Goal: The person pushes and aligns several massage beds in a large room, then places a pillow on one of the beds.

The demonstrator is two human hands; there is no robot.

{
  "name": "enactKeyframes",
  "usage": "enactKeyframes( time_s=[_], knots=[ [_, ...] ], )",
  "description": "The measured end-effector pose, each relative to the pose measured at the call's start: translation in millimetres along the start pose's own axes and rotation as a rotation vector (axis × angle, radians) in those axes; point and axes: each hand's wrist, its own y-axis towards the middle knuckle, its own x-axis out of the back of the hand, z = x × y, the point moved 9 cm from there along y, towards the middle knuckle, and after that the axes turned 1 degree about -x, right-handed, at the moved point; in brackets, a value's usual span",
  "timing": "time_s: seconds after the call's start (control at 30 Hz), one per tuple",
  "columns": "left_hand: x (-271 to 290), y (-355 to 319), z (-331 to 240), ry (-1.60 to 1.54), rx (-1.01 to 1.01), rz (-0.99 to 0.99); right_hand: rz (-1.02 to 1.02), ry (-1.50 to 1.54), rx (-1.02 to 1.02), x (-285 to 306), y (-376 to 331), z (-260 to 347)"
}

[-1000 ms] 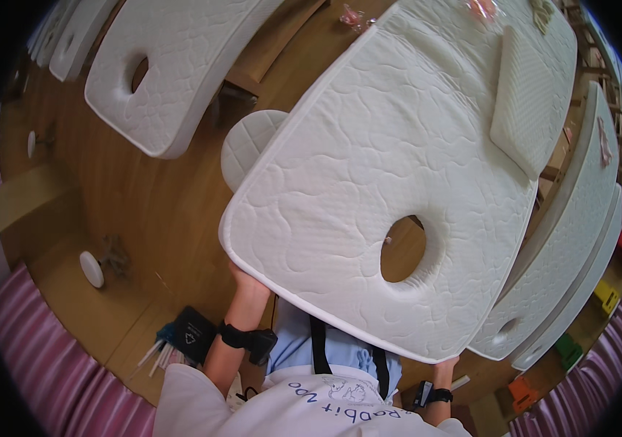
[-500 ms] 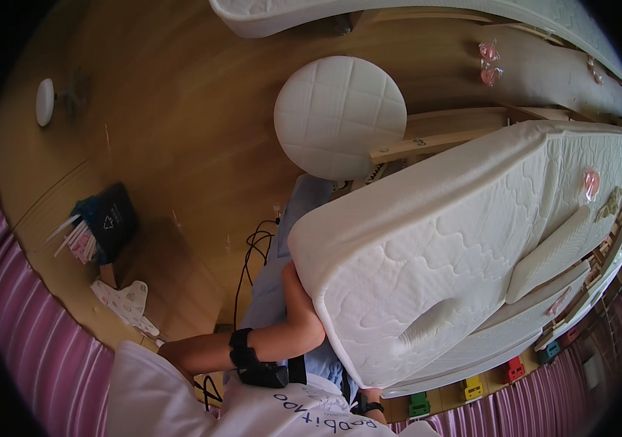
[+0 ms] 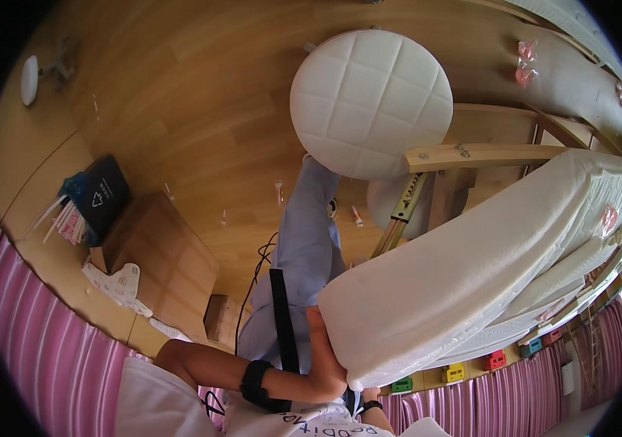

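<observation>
A thick white quilted mattress (image 3: 427, 291) stands tilted up at its near end, its smooth side wall facing me. My left hand (image 3: 322, 342) is bent at the wrist and grips the mattress's near end; its fingertips are partly hidden. At the lower corner, beside my body, my right hand (image 3: 371, 395) is closed at the mattress edge, mostly covered by it. Under the raised side, a wooden bed frame (image 3: 493, 156) with a metal rail (image 3: 407, 200) shows.
A round white quilted stool (image 3: 373, 102) stands by the frame's corner. To the left are a cardboard box (image 3: 172, 255) and a dark bag (image 3: 103, 197). A black cable (image 3: 258, 266) runs beside my leg. Toy cars (image 3: 454, 373) line the right side by pink curtains (image 3: 485, 400).
The mattress has tipped up more, so its side wall fills more of the view and its patterned face less. The frame's metal rail has come into sight. Both hands stay at the mattress.
</observation>
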Motion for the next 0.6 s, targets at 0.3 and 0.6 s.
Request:
enactKeyframes(
  time_s=[0.3, 0.6],
  knots=[
    [0.1, -2.3, -17.5, 0.619, -0.273, 0.116, 0.034, 0.021, -0.004, -3.3, 11.1, -15.2],
    [34.5, 22.2, -49.2, 0.420, -0.242, 0.026, 0.620, 0.662, -0.015, -98.8, -53.8, -19.1]
  ],
)
